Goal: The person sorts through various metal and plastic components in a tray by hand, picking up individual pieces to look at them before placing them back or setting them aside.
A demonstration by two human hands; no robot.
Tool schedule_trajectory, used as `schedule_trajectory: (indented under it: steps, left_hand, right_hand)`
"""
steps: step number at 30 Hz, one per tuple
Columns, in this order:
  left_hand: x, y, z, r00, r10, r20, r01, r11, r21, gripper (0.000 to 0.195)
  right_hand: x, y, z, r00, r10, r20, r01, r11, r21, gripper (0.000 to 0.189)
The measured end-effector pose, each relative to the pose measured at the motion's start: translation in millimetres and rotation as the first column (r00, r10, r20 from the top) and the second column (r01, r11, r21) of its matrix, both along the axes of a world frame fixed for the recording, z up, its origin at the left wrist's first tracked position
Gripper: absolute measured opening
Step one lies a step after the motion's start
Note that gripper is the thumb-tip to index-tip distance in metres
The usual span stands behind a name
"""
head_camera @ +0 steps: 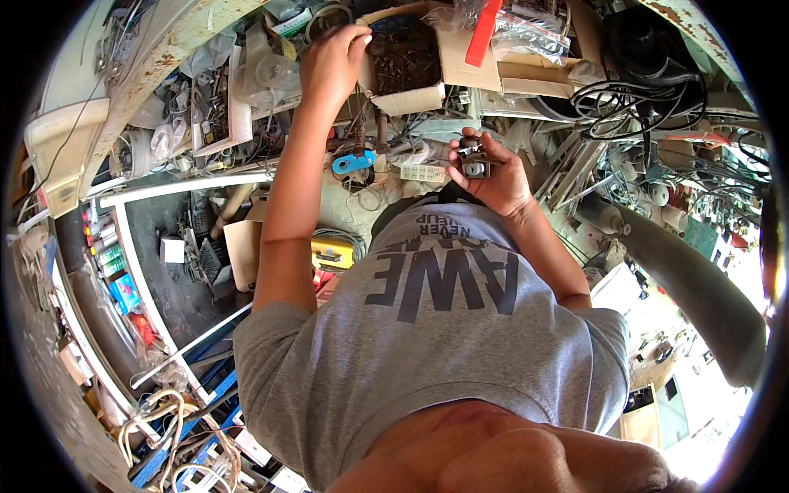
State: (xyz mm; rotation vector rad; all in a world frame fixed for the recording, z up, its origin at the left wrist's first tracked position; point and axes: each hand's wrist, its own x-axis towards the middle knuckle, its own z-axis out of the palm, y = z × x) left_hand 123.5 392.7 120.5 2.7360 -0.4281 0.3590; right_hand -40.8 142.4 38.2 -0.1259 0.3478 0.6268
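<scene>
My right hand [502, 169] holds a small metal part with a dark round top [474, 161] in front of my waist, its fingers and thumb around the sides. Stretched forward, my left hand [333, 68] is over the left edge of an open cardboard box [404, 101] full of small dark metal pieces, which look like screws. Its fingertips are mostly hidden, so I cannot see whether they grip anything. Just beyond that hand is a round tub [330, 20]. Between the hands lie a blue plastic piece [353, 162] and a pale power strip [422, 173].
A red strip [483, 34] and clear plastic bags [533, 37] overhang the shelf. Coiled black cables [635, 108] hang at the right. A white-framed tray of hardware [239, 101] sits left of my left arm. Lower down are a yellow case [333, 251] and a cardboard box [243, 252].
</scene>
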Motion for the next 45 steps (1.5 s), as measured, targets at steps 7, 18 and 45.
schedule_trajectory:
  steps: [7,18,45]
  left_hand:
    - [45,-13,-57,0.971,-0.212,-0.113,0.240,0.883,0.404,0.022]
    - [80,-1,-54,0.970,-0.233,0.067,0.203,0.931,0.303,0.022]
    - [36,-14,-45,0.770,-0.419,-0.482,0.621,0.665,0.415,0.040]
  right_hand:
    - [-5,-9,-6,0.999,-0.028,-0.030,0.028,1.000,-0.013,0.030]
    - [-9,-14,-6,0.997,-0.081,0.006,0.082,0.994,-0.073,0.028]
    - [-2,-16,-8,0.995,-0.099,-0.021,0.098,0.994,-0.046,0.034]
